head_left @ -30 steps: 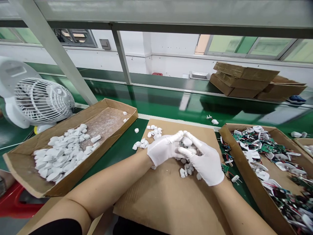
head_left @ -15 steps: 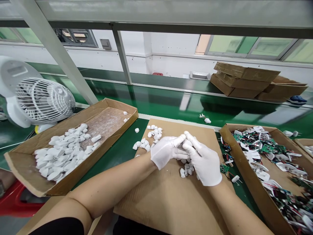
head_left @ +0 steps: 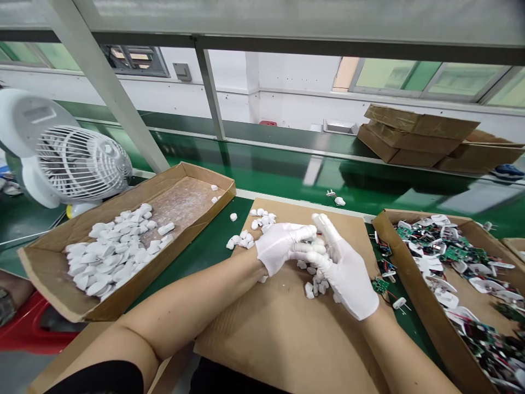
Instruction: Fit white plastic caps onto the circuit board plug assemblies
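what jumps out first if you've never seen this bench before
Two white-gloved hands, left hand and right hand, meet over small white plastic pieces on a cardboard sheet at centre. A cardboard tray of white shells lies left, a tray of green circuit boards right.

I am watching through a single head-worn camera that is looking forward and down from above the flat brown cardboard sheet [head_left: 287,334], close over the white-gloved left hand [head_left: 283,246] and white-gloved right hand [head_left: 344,273]. It is facing across the glossy green conveyor belt [head_left: 287,169] toward the white back wall [head_left: 287,93], taking in the white round-grilled desk fan [head_left: 77,164] at far left.
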Motion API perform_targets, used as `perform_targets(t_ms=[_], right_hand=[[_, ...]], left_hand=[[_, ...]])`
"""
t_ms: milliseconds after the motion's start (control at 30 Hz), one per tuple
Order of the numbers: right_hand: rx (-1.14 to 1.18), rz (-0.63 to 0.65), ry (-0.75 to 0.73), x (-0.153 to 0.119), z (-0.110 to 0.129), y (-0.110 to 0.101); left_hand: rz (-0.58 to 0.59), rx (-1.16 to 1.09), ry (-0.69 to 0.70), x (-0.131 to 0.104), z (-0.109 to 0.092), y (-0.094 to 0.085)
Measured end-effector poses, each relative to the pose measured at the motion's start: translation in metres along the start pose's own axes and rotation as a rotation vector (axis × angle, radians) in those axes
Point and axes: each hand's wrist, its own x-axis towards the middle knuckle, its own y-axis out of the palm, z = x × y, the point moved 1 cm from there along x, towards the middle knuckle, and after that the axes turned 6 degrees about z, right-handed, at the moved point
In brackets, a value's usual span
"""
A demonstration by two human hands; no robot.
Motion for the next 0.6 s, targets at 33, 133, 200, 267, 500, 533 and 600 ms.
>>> perform_targets(t_ms=[33, 133, 200, 267, 500, 533, 600], right_hand=[[-0.034, -0.035, 0.007, 0.001, 0.0, 0.0], [-0.148, -0.123, -0.007, 0.003, -0.002, 0.001], [-0.176, -0.184, -0.053, 0.003, -0.002, 0.0], [-0.152, -0.229, -0.054, 0.001, -0.001, -0.002], [-0.096, -0.213, -0.065, -0.002, 0.004, -0.016], [-0.125, -0.2, -0.066, -0.001, 0.004, -0.017], [-0.207, -0.179, -0.09, -0.001, 0.004, -0.019]], left_hand=[[-0.007, -0.013, 0.009, -0.001, -0.001, 0.001], [-0.033, 0.03, -0.019, -0.001, -0.004, 0.003], [-0.035, 0.072, -0.038, -0.001, -0.006, 0.003], [0.031, 0.008, -0.066, 0.0, -0.007, 0.002], [0.191, -0.135, -0.056, -0.001, -0.004, 0.001], [0.171, -0.122, -0.033, -0.001, -0.004, 0.002], [0.135, -0.098, 0.003, -0.002, -0.003, 0.005]])
